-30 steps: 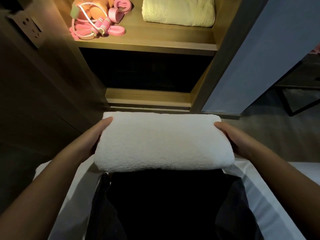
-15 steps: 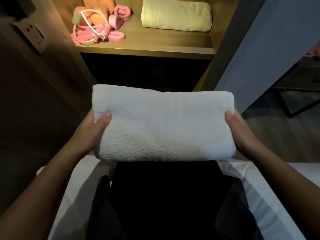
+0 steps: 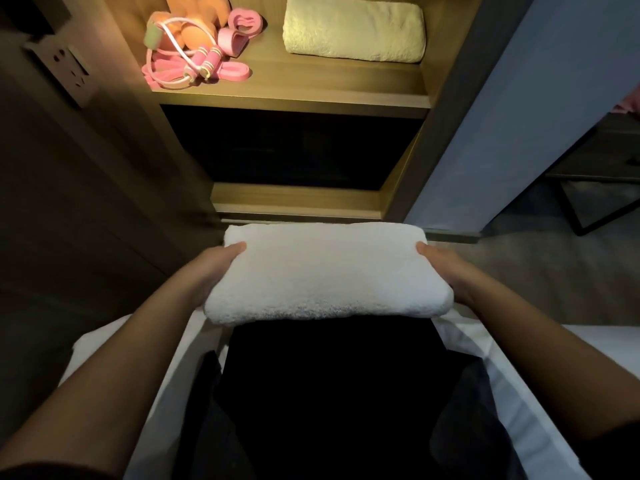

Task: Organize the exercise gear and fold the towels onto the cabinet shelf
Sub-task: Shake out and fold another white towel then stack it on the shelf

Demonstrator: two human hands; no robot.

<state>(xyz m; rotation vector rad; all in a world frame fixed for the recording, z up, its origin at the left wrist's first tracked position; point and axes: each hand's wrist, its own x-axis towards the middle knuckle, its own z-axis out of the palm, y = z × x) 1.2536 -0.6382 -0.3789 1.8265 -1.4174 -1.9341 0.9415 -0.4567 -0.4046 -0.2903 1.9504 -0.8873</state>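
Lowered the folded white towel [image 3: 325,275] back over the lap, gripped at its ends by left hand [image 3: 213,271] and right hand [image 3: 448,271], thumbs on top, not yet on the shelf [image 3: 311,86].

White towel [image 3: 325,273] lower than before

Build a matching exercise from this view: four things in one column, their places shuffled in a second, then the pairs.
Things:
1. white folded towel
2. cream folded towel
3. pink jump rope
4. wall socket

Places:
A. left part of the shelf
B. held between left hand and right hand
C. mounted to the left of the shelf
D. right part of the shelf

Pairs: 1-B, 2-D, 3-A, 4-C
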